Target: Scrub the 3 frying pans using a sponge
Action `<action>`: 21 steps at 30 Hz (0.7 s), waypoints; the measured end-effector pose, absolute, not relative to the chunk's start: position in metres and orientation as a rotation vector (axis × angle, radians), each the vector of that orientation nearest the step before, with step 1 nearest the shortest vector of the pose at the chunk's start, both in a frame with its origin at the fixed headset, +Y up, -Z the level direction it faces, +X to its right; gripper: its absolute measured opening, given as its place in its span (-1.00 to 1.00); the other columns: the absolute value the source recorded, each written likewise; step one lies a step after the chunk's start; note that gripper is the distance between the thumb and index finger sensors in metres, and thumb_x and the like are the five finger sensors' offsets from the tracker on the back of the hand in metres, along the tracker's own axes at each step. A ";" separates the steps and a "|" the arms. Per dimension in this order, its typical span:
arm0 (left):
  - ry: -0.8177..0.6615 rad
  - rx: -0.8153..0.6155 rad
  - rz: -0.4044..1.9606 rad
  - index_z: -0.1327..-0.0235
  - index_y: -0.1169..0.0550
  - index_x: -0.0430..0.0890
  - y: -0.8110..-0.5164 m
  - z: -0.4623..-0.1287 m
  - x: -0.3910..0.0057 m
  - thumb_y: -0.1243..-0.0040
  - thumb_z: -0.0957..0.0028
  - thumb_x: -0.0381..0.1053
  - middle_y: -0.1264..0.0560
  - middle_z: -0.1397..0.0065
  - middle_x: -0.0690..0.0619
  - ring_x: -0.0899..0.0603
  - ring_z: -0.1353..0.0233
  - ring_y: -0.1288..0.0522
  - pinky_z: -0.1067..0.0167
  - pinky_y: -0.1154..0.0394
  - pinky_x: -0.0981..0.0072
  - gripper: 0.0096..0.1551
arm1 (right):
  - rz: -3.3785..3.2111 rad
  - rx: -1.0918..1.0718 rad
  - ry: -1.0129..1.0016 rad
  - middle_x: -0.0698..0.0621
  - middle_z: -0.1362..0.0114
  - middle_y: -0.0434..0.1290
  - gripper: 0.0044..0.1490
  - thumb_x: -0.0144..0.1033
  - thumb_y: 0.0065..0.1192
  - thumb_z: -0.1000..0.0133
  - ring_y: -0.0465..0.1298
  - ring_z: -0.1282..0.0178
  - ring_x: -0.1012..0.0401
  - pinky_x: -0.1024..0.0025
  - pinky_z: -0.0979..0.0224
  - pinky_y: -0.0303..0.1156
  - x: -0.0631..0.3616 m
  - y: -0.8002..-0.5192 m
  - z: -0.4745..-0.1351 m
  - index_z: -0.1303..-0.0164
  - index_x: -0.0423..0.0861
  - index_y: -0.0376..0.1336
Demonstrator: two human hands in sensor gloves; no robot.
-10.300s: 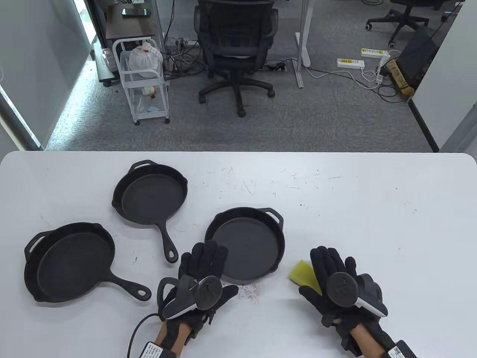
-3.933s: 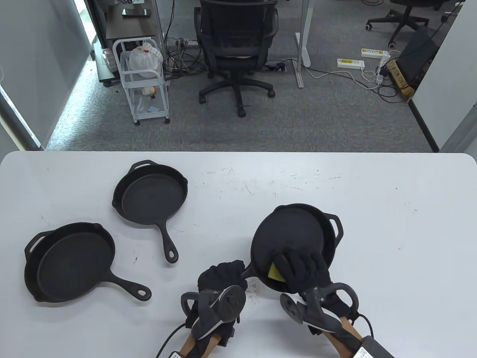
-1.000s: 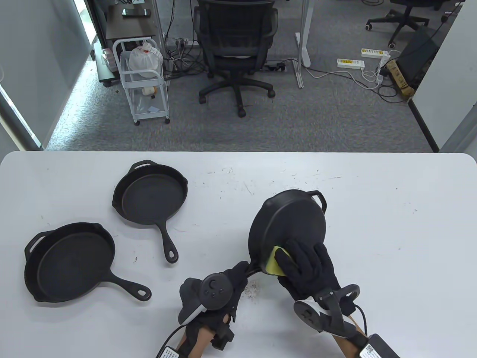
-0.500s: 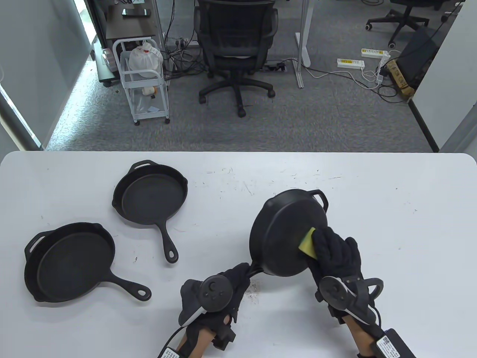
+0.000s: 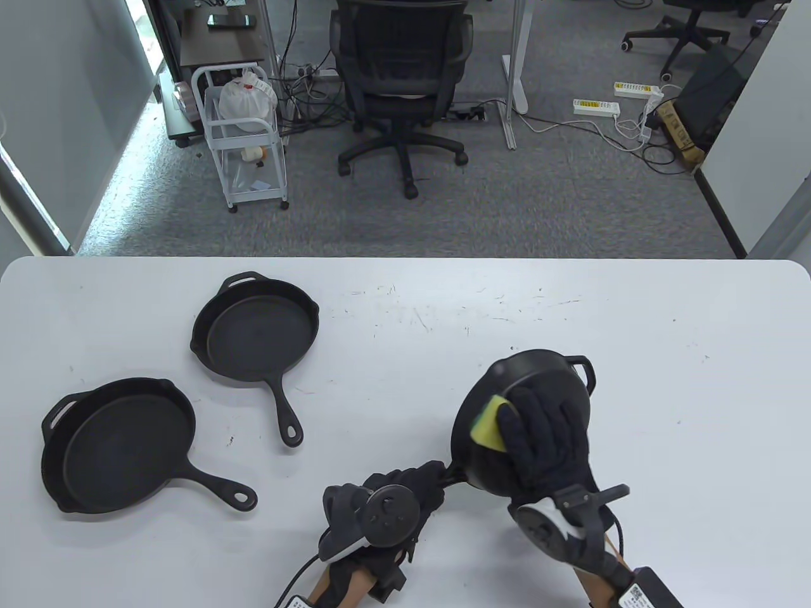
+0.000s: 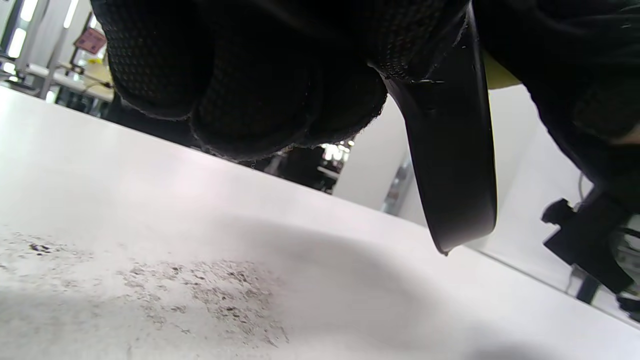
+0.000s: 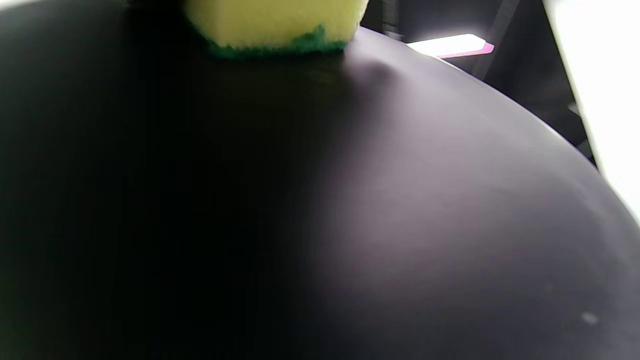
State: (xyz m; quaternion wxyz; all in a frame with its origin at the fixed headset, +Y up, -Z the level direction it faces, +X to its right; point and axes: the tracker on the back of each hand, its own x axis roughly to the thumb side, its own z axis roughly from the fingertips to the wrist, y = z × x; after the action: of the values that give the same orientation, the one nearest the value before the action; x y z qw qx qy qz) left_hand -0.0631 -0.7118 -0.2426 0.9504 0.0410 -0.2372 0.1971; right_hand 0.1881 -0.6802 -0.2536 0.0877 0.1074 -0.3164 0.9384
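Observation:
The third black pan [image 5: 550,373] is tilted up off the white table [image 5: 665,405], its underside facing the camera. My left hand [image 5: 423,479] grips its handle near the table's front edge. My right hand [image 5: 535,415] holds a yellow-green sponge [image 5: 486,429] pressed against the underside, upper left. In the right wrist view the sponge [image 7: 275,22] sits on the dark pan surface [image 7: 425,215]. In the left wrist view my curled fingers [image 6: 240,80] and the pan's rim [image 6: 455,165] hang above the table. A small pan [image 5: 256,329] and a larger pan [image 5: 117,443] lie flat on the left.
Dark crumbs [image 6: 210,295] lie scattered on the table under my left hand. Fine scratches [image 5: 418,316] mark the middle of the tabletop. Beyond the far edge stand an office chair [image 5: 399,76] and a white cart [image 5: 244,139] on the carpet.
The held pan and both hands have shifted right and toward the front edge. The sponge has slid from the pan's right edge to the upper left of its underside.

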 end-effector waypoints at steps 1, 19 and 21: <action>-0.481 0.083 0.405 -0.34 -0.64 -0.13 -0.712 -0.242 -0.063 -0.28 0.03 0.04 -0.81 0.01 0.02 -0.05 0.20 -0.78 -0.10 -0.69 -0.07 -0.35 | 2.751 0.272 -0.886 0.05 -0.72 0.01 -0.05 0.12 0.03 -0.01 0.18 -0.70 0.02 -0.17 -0.66 0.02 0.202 -0.684 -0.260 -0.54 0.25 -0.27; -0.393 0.077 0.503 -0.35 -0.63 -0.14 -0.712 -0.244 -0.078 -0.28 0.02 0.04 -0.80 0.01 0.01 -0.05 0.20 -0.78 -0.08 -0.69 -0.08 -0.35 | 2.901 0.674 -1.112 0.08 -0.71 0.05 -0.04 0.11 0.07 0.01 0.22 -0.70 0.07 -0.12 -0.65 0.07 0.142 -0.697 -0.233 -0.52 0.26 -0.25; -0.447 0.067 0.458 -0.33 -0.64 -0.12 -0.712 -0.243 -0.069 -0.29 0.04 0.05 -0.80 0.02 0.03 -0.04 0.20 -0.78 -0.09 -0.70 -0.06 -0.36 | 2.852 0.544 -1.108 0.08 -0.71 0.05 -0.05 0.11 0.05 0.00 0.21 -0.70 0.06 -0.13 -0.66 0.07 0.158 -0.687 -0.238 -0.53 0.25 -0.25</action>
State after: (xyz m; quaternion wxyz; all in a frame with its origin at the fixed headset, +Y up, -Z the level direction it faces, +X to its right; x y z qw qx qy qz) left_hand -0.0693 -0.7116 -0.2426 0.9487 0.0329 -0.2197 0.2249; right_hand 0.1582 -0.6868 -0.2378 0.0170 0.1751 -0.3566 0.9175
